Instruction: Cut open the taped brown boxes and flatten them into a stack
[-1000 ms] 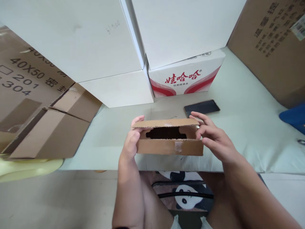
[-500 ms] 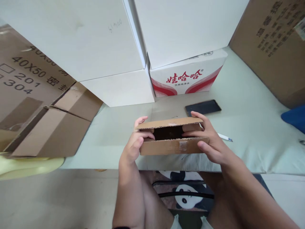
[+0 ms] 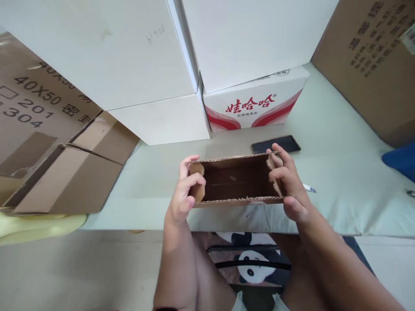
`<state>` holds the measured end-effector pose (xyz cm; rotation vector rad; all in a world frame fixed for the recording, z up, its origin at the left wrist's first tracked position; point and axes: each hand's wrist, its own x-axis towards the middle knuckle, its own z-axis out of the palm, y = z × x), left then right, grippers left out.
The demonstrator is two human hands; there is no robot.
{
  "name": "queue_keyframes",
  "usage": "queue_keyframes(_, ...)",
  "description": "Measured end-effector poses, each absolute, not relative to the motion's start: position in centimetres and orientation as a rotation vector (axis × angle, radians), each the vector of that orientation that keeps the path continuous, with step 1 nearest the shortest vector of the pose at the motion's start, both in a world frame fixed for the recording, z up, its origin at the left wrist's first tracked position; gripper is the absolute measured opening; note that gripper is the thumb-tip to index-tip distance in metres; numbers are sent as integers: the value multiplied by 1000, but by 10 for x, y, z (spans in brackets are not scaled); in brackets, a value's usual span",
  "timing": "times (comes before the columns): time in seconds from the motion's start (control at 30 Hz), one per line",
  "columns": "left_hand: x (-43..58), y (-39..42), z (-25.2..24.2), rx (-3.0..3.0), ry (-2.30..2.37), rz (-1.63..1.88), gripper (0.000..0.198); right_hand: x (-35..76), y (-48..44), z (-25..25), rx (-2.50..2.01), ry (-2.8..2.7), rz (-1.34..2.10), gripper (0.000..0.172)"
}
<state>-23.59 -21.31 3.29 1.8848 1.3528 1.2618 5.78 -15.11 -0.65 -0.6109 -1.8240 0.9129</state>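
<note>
Between my hands is a small brown cardboard box [image 3: 238, 179], its open end facing me so that the dark inside shows. My left hand [image 3: 184, 188] grips the left end, fingers bent over the left side flap [image 3: 196, 192] and thumb at the lower edge. At the other end my right hand [image 3: 292, 185] holds the box, its fingers on the right side flap and thumb near the lower corner. Behind the box a phone [image 3: 282, 144] lies flat on the table. A white pen-like thing [image 3: 309, 188] is partly hidden behind my right hand.
A white and red carton [image 3: 256, 108] and large white boxes [image 3: 129, 52] stand at the back. Big brown cartons flank the table, one on the left [image 3: 74, 181] and one on the right [image 3: 372, 73]. A blue object [image 3: 402, 160] sits at the right edge.
The box's long walls have spread apart, so the opening is wider and its inside shows more. My right hand has shifted slightly right; both hands keep their hold.
</note>
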Motion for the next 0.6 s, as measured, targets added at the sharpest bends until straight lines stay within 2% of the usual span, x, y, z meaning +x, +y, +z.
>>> queue_keyframes(0.17, -234, -217, 42, 1919, 1339, 988, 70, 55, -144, -20, -699, -1593, 973, 51)
queue_keyframes(0.27, -233, -221, 47, 1870, 1330, 866, 60, 53, -141, -24, -713, -1438, 1012, 49)
queue_keyframes(0.4, -232, -225, 47, 1873, 1358, 928, 43, 47, -144, -19, -767, -1317, 1064, 53)
queue_keyframes(0.6, -230, -227, 49, 1992, 1350, 1121, 43, 44, -142, -16, -640, -1028, 948, 41)
